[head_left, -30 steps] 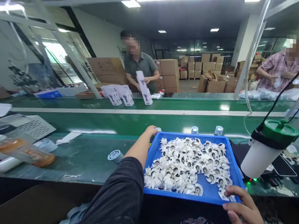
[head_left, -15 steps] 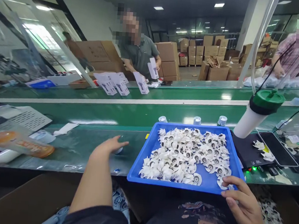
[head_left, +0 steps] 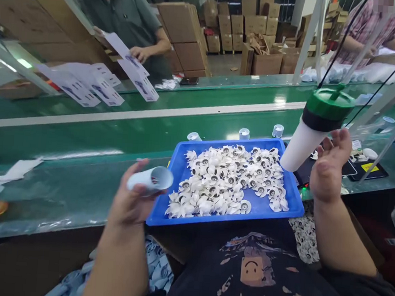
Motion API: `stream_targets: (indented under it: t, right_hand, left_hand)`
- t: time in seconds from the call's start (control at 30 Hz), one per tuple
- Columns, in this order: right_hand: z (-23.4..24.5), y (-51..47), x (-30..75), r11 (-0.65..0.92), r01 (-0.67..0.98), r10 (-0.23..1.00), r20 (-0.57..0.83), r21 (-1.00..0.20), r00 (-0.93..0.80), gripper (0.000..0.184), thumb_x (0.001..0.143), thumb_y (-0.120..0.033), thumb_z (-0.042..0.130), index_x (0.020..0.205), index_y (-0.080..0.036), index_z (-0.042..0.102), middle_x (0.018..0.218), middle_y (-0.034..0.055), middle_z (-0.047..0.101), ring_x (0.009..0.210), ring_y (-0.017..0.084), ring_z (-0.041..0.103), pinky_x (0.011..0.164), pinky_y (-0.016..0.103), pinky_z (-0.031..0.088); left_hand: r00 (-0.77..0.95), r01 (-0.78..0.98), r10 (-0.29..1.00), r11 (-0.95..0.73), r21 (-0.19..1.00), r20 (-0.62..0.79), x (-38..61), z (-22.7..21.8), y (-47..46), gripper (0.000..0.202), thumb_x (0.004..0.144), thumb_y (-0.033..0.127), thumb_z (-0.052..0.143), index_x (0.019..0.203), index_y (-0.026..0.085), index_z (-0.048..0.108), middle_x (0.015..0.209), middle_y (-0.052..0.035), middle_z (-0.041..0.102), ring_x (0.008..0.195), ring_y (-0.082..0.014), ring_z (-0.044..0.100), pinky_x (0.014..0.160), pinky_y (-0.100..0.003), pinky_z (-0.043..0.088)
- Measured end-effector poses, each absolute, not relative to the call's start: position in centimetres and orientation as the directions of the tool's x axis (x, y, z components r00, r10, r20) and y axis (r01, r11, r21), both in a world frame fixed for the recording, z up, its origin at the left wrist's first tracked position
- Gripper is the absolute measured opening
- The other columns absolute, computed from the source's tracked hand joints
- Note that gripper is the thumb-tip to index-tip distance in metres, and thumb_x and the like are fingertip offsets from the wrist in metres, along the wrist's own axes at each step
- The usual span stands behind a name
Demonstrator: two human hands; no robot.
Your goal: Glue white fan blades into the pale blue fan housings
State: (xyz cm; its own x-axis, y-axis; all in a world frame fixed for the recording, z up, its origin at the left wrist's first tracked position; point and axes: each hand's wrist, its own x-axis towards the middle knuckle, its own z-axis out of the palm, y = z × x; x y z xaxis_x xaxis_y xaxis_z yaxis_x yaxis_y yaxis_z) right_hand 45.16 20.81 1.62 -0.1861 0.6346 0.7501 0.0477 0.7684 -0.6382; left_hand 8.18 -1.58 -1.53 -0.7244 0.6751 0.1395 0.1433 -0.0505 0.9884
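My left hand (head_left: pixel 131 197) is closed around a light blue plastic cup-like housing (head_left: pixel 144 180), tilted with its open end to the right; something small and dark shows inside. Beside the hanging white cylinder with a green cap (head_left: pixel 306 137) is my right hand (head_left: pixel 331 166), raised, its fingers apart and partly bent. Whether its fingertips touch the cylinder I cannot tell. Between my hands, a blue tray (head_left: pixel 209 218) holds a heap of white fan impellers (head_left: pixel 216 176) with dark ring centres.
Several light blue cups, one of them a short cup (head_left: pixel 244 133), stand behind the tray. A green conveyor belt (head_left: pixel 158 131) runs across. Opposite, a co-worker (head_left: pixel 135 22) handles printed white cartons (head_left: pixel 141 83). Blue housings (head_left: pixel 158 267) fill a box below; impellers (head_left: pixel 304 236) lie below right.
My left hand has lifted the blue housing off the bench. My right hand has left the tray's near right corner and risen to the hanging cylinder. The view has tilted down.
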Motion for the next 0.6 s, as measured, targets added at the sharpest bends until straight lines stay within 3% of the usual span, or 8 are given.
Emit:
stream_targets:
  t: [0.03, 0.1, 0.2, 0.3, 0.37, 0.47, 0.6]
  right_hand:
    - [2.2, 21.4, 45.1, 0.723, -0.087, 0.652, 0.718, -0.686, -0.243, 0.074, 0.084, -0.071, 0.048, 0.147, -0.038, 0.029, 0.147, 0.0092, 0.040, 0.137, 0.035, 0.044, 0.107, 0.057, 0.043]
    - [3.2, 21.8, 45.1, 0.589, -0.276, 0.670, 0.650, -0.760, -0.359, 0.057, 0.081, -0.063, 0.060, 0.132, -0.039, 0.050, 0.130, 0.0061, 0.058, 0.119, 0.031, 0.061, 0.097, 0.051, 0.052]
    - [4.0, 20.7, 45.4, 0.500, -0.342, 0.707, 0.603, -0.795, -0.369, 0.042, 0.075, -0.046, 0.077, 0.114, -0.040, 0.064, 0.116, 0.0025, 0.067, 0.100, 0.025, 0.069, 0.085, 0.042, 0.058]
    - [4.6, 18.7, 45.5, 0.397, -0.349, 0.760, 0.517, -0.849, -0.393, 0.056, 0.063, -0.054, 0.082, 0.113, -0.033, 0.067, 0.119, 0.0062, 0.067, 0.097, 0.025, 0.070, 0.080, 0.039, 0.061]
    - [5.1, 17.7, 45.2, 0.269, -0.373, 0.752, 0.436, -0.888, -0.494, 0.059, 0.061, -0.059, 0.081, 0.111, -0.030, 0.067, 0.113, 0.0069, 0.069, 0.089, 0.026, 0.072, 0.071, 0.037, 0.063]
    - [6.2, 16.5, 44.4, 0.119, -0.454, 0.697, 0.400, -0.883, -0.595, 0.052, 0.064, -0.050, 0.080, 0.110, -0.031, 0.064, 0.094, 0.0008, 0.072, 0.074, 0.021, 0.072, 0.059, 0.032, 0.062]
    - [8.7, 15.1, 43.1, -0.028, -0.490, 0.657, 0.354, -0.871, -0.666, 0.056, 0.066, -0.044, 0.079, 0.118, -0.032, 0.060, 0.099, -0.0029, 0.073, 0.082, 0.019, 0.074, 0.071, 0.032, 0.063]
  left_hand:
    - [-0.614, -0.058, 0.785, -0.152, 0.987, 0.084, 10.5, -1.4, -0.9, 0.080, 0.044, 0.063, 0.088, 0.110, 0.025, 0.063, 0.087, -0.0037, 0.068, 0.069, -0.0201, 0.066, 0.057, -0.032, 0.059]
    - [-0.365, -0.298, 0.930, -0.163, 0.941, 0.045, 15.0, -1.5, 0.4, 0.071, 0.046, 0.048, 0.093, 0.106, 0.022, 0.064, 0.085, -0.0033, 0.069, 0.072, -0.0203, 0.069, 0.069, -0.034, 0.061]
    - [-0.081, -0.488, 0.996, -0.071, 0.870, 0.036, 19.6, -2.1, 1.6, 0.064, 0.057, 0.052, 0.088, 0.105, 0.018, 0.063, 0.089, -0.0066, 0.070, 0.073, -0.0216, 0.072, 0.065, -0.030, 0.060]
    - [0.025, -0.591, 0.999, -0.024, 0.806, 0.049, 21.6, -2.8, 1.9, 0.062, 0.065, 0.060, 0.081, 0.105, 0.018, 0.060, 0.084, -0.0061, 0.070, 0.060, -0.0175, 0.069, 0.051, -0.023, 0.053]
    - [0.075, -0.585, 0.996, 0.007, 0.811, 0.046, 21.9, -3.0, 1.8, 0.065, 0.066, 0.057, 0.082, 0.112, 0.020, 0.057, 0.083, -0.0050, 0.070, 0.061, -0.0173, 0.069, 0.050, -0.022, 0.052]
    - [0.147, -0.478, 0.979, -0.052, 0.877, 0.138, 22.0, -2.6, 1.7, 0.068, 0.066, 0.039, 0.087, 0.124, 0.026, 0.053, 0.099, -0.0056, 0.069, 0.086, -0.0246, 0.074, 0.075, -0.034, 0.060]
    - [0.198, -0.066, 0.940, -0.270, 0.961, 0.278, 22.8, -1.5, 1.7, 0.055, 0.068, 0.019, 0.075, 0.119, 0.025, 0.058, 0.120, -0.0096, 0.065, 0.116, -0.0324, 0.064, 0.101, -0.048, 0.050]
